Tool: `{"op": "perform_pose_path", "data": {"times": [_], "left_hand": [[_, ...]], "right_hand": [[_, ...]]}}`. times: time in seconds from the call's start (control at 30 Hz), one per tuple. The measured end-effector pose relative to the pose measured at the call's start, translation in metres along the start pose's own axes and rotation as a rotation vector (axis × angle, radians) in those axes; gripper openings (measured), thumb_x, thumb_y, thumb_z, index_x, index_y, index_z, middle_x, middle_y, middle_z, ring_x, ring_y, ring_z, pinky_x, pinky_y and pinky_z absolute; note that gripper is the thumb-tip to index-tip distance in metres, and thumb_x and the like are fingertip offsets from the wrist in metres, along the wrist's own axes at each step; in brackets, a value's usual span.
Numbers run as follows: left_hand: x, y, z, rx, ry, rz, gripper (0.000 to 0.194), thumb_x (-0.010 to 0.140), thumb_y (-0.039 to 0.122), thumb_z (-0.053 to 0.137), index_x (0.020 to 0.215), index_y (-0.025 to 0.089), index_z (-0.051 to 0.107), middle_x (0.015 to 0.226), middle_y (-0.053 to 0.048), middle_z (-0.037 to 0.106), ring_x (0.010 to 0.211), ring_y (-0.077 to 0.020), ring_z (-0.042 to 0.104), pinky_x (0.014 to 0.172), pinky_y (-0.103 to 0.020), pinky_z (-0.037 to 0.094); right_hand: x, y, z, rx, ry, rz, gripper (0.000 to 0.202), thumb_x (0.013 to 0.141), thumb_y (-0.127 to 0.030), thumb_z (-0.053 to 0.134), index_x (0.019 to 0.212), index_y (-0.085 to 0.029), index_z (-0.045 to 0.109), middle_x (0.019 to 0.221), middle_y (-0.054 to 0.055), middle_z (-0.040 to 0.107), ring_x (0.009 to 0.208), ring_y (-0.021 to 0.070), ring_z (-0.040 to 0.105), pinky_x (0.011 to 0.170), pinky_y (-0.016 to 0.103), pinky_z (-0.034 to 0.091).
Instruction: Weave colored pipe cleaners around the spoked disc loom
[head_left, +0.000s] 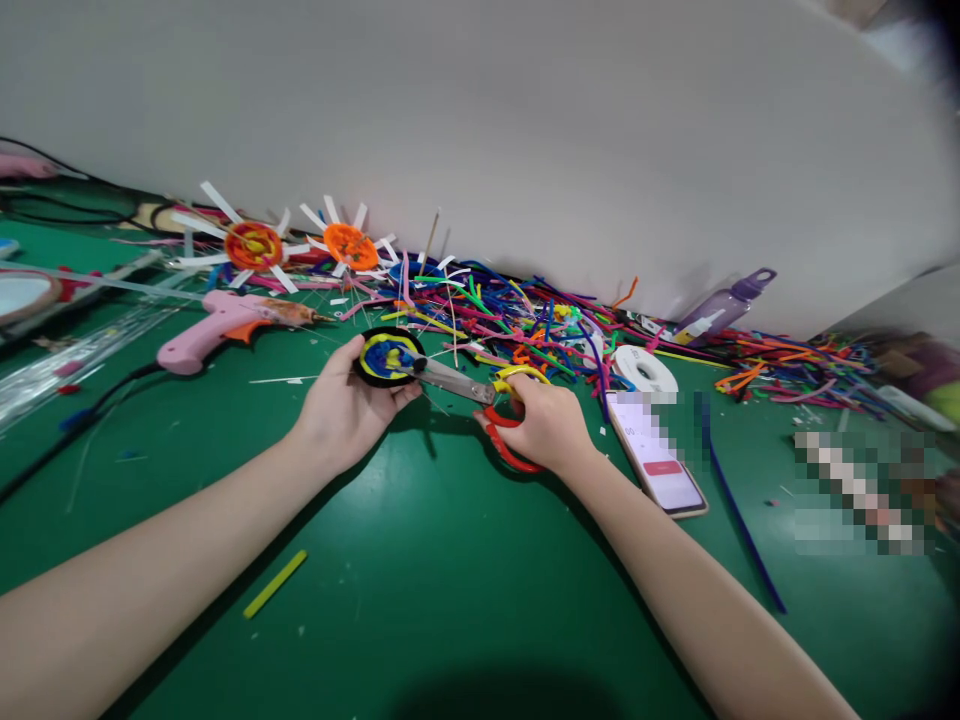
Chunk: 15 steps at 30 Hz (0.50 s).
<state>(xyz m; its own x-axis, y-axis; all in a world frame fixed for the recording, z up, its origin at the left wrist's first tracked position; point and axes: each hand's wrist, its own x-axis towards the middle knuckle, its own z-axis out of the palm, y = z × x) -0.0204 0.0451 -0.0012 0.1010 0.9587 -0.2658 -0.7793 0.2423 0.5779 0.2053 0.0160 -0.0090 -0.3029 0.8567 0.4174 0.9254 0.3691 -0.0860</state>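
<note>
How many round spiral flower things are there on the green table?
3. A black, yellow and blue coiled disc in the left hand; an orange-red disc with white petals and an orange one by the wall. More may hide in the pile.

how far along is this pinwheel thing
Two discs with white strips fanned around them lie finished by the wall. The left hand holds a third disc, coiled but bare of strips; the right hand has scissors at it. Strips look left to do.
</note>
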Motion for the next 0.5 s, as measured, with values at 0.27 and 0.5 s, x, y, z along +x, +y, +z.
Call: {"op": "perform_pose_path", "data": {"times": [0.27, 0.5], "left_hand": [[-0.001, -0.0031, 0.0007, 0.094, -0.01, 0.034, 0.034, 0.097, 0.036, 0.038, 0.091, 0.015, 0.065, 0.091, -0.008, 0.068, 0.076, -0.0201, 0.063, 0.063, -0.034, 0.054], [-0.0009, -0.001, 0.0008, 0.061, -0.073, 0.038, 0.028, 0.087, 0.025, 0.038, 0.087, 0.013, 0.063, 0.086, -0.009, 0.066, 0.067, -0.0192, 0.061, 0.052, -0.03, 0.049]], "right_hand": [[-0.0004, -0.0046, -0.0012, -0.118, -0.084, 0.01, 0.043, 0.08, -0.055, 0.056, 0.091, -0.015, 0.067, 0.068, 0.008, 0.071, 0.059, 0.0224, 0.065, 0.052, 0.03, 0.031], [0.0008, -0.0042, -0.0032, -0.144, -0.139, 0.027, 0.038, 0.08, -0.049, 0.058, 0.095, -0.014, 0.066, 0.074, 0.009, 0.073, 0.068, 0.0258, 0.069, 0.053, 0.03, 0.034]]}}
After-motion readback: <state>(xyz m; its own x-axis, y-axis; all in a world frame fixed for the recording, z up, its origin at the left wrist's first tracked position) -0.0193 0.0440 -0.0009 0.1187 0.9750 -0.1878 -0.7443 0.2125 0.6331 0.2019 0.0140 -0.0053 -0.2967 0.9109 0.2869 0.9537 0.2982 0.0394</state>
